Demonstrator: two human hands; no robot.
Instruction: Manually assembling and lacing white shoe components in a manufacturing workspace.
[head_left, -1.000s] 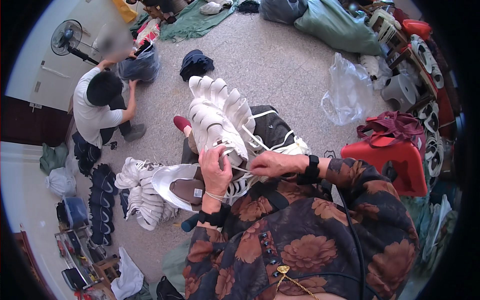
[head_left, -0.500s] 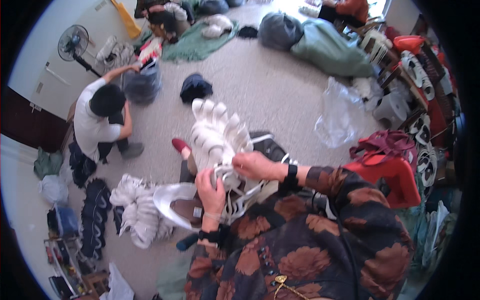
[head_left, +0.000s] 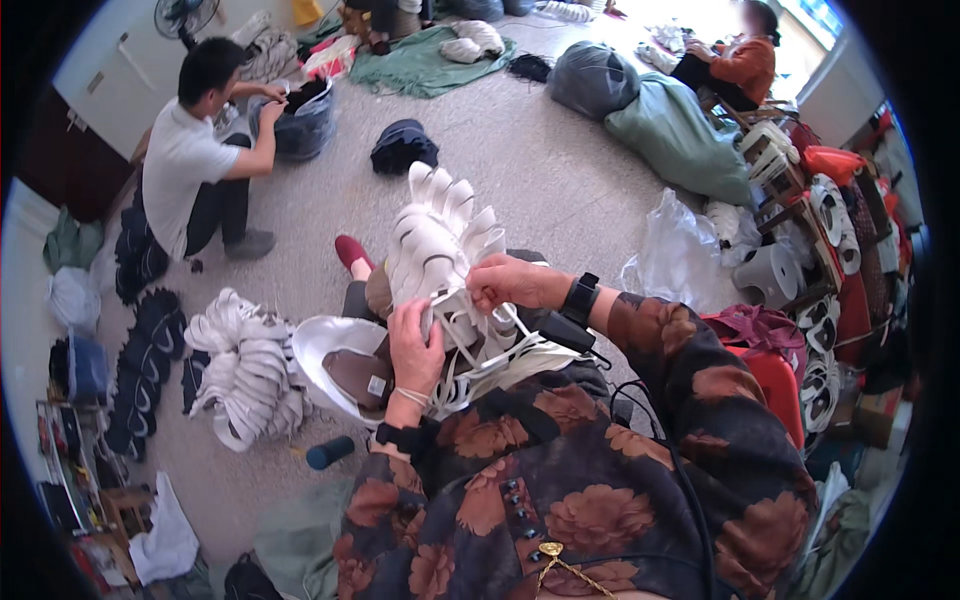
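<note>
A white shoe upper with a brown lining rests across my lap, its heel opening to the left. My left hand grips it near the tongue and eyelets, fingers bent over the edge. Just right of that, my right hand is closed in a pinch on a thin white shoelace at the eyelets; the fingertips partly hide it. Loose white laces trail over my lap beneath the right wrist. Beyond my hands, a stack of nested white uppers stretches away from me.
More white uppers lie heaped at left, beside a row of dark ones. A blue cylinder is on the floor. A person squats by a grey bag. A red stool stands right; clear plastic lies beyond.
The view has shifted, so the scene sits differently in the picture. Both my hands remain at the shoe's eyelets. The squatting person has lifted their head and brought both hands together at the bag.
</note>
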